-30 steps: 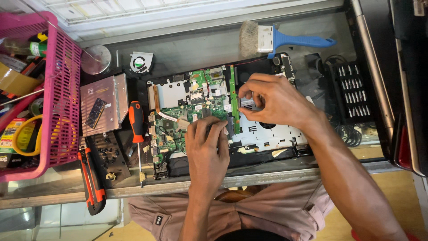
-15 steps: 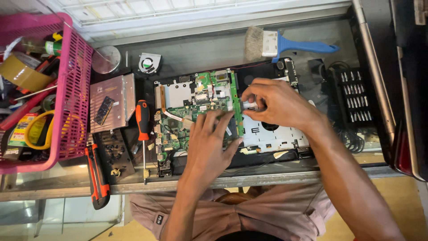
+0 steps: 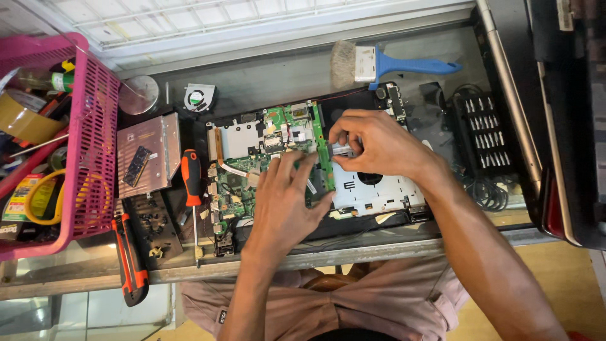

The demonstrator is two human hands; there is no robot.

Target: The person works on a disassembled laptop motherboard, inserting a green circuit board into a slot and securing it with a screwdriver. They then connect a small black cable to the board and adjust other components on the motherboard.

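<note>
Opened laptop, circuit board exposed. Left hand presses flat, fingers spread, holding nothing. Right hand, at two o'clock, pinches a small metal part. Reassembly remains.

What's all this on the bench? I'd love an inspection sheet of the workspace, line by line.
Surface: glass-topped bench, crowded.
Job's things: opened laptop base with green circuit board; small silvery part pinched at its edge.
Clutter: orange-handled screwdriver, blue-handled brush, bit set, small fan, orange-and-black tool.
Hands: left hand flat on the board; right hand grips the silvery part.
Cables: black coil at right.
Surroundings: pink basket with tape and bottles, left.
</note>
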